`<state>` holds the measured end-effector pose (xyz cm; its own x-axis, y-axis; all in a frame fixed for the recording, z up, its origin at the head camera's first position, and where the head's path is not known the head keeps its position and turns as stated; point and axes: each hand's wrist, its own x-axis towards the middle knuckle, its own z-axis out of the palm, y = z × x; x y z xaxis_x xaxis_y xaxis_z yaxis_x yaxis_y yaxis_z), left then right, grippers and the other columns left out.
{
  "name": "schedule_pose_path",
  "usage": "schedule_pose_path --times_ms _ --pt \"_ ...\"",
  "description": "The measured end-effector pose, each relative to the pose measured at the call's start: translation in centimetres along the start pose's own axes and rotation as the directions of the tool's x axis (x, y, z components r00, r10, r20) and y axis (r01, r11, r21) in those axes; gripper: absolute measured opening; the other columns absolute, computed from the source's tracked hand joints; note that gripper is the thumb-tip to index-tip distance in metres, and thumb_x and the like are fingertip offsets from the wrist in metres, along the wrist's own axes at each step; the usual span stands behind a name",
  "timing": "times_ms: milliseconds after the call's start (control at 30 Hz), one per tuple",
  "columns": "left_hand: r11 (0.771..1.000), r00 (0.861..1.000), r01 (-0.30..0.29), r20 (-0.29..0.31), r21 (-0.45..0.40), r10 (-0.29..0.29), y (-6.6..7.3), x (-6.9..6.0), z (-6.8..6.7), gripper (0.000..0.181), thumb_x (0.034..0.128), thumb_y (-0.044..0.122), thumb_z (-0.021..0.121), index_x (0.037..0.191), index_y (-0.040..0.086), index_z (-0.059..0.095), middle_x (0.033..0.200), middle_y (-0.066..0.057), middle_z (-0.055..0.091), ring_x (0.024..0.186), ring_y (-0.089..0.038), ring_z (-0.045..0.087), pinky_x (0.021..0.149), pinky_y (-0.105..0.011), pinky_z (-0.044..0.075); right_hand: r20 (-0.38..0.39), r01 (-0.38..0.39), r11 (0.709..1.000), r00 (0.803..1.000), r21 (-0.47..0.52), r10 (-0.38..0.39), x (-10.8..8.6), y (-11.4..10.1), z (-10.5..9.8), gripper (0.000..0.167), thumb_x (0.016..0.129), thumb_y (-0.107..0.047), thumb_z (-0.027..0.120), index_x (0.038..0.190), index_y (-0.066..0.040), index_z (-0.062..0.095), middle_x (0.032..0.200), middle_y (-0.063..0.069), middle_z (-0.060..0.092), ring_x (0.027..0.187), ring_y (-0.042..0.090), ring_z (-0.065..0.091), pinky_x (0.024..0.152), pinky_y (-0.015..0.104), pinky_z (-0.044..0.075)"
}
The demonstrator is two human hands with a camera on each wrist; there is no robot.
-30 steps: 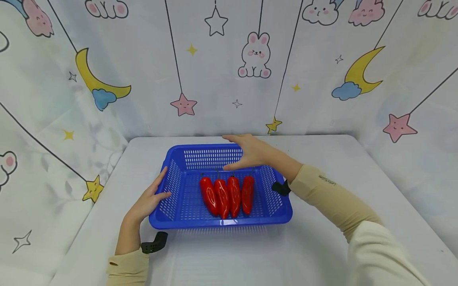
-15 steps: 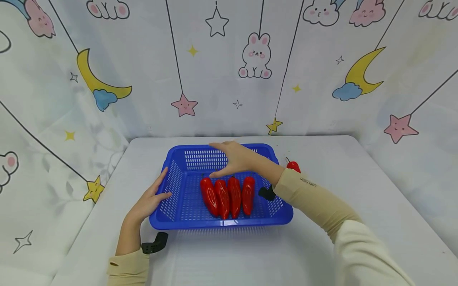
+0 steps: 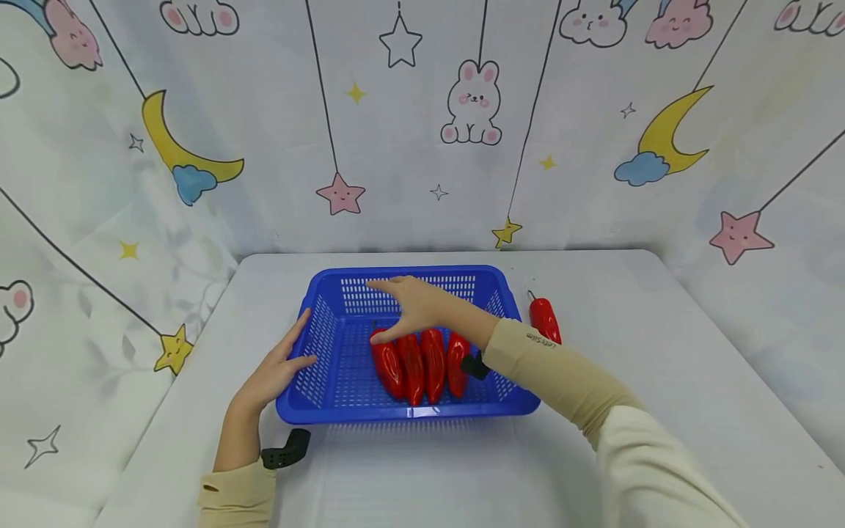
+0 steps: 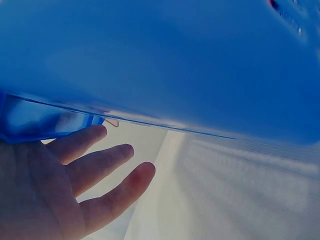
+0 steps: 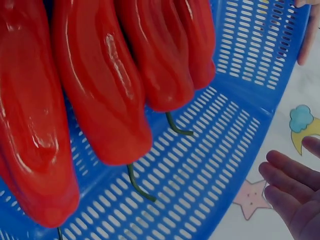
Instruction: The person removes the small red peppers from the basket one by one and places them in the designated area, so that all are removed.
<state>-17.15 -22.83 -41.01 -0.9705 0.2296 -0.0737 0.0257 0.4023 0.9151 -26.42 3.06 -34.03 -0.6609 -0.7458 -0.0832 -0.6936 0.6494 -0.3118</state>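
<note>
Here are 4 red peppers (image 3: 415, 370), lined up side by side in the middle of the blue basket (image 3: 343, 416). Stems point to the basket's far wall and tips to its near side, packed close, probably so they prop each other and don't roll. The right wrist view picks out slim green stems (image 5: 142, 187) above the mesh.

And over them comes the right hand (image 3: 419, 304), inside the basket's outline, thumb and fingers spread wide with nothing in them! That shape probably suits taking something thick. Its thumb crosses the pepper nearest the basket's left wall; touching or just above, I can't tell.

At the basket's left rim, the left hand (image 3: 277, 374) has thumb and fingers apart and fairly straight, no curled grip; it looks like a brace, keeping the light basket from sliding.

Just right of the basket lies 1 more red pepper (image 3: 544, 317), partly hidden behind the tan sleeve (image 3: 561, 367). Under the basket, a white table (image 3: 396, 477); beyond it, a printed backdrop (image 3: 409, 147).
</note>
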Motion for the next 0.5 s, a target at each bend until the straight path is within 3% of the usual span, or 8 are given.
schedule_pose_path --times_ms 233,500 --pt "1.000 1.000 -0.002 0.000 -0.008 0.002 0.0 0.0 0.0 0.078 0.0895 0.005 0.047 0.147 0.029 0.001 0.153 -0.011 -0.003 0.136 -0.040 0.000 0.100 -0.066 0.008 0.050 -0.038 0.999 0.998 -0.024 0.039 0.6 0.2 1.1 0.093 0.071 -0.060 0.063 0.146 -0.022 0.024 0.145 0.010 0.033 0.133 0.029 0.027 0.100 0.051 0.032" --pt "1.000 1.000 -0.001 -0.002 0.002 0.001 0.0 0.0 0.0 0.078 0.0894 0.006 0.047 0.148 0.029 0.001 0.153 -0.012 -0.003 0.136 -0.041 0.000 0.100 -0.066 0.008 0.099 -0.027 0.997 0.994 -0.075 0.035 1.1 0.7 2.4 0.094 0.070 -0.060 0.063 0.146 -0.022 0.024 0.142 0.013 0.036 0.129 0.029 0.035 0.097 0.048 0.037"
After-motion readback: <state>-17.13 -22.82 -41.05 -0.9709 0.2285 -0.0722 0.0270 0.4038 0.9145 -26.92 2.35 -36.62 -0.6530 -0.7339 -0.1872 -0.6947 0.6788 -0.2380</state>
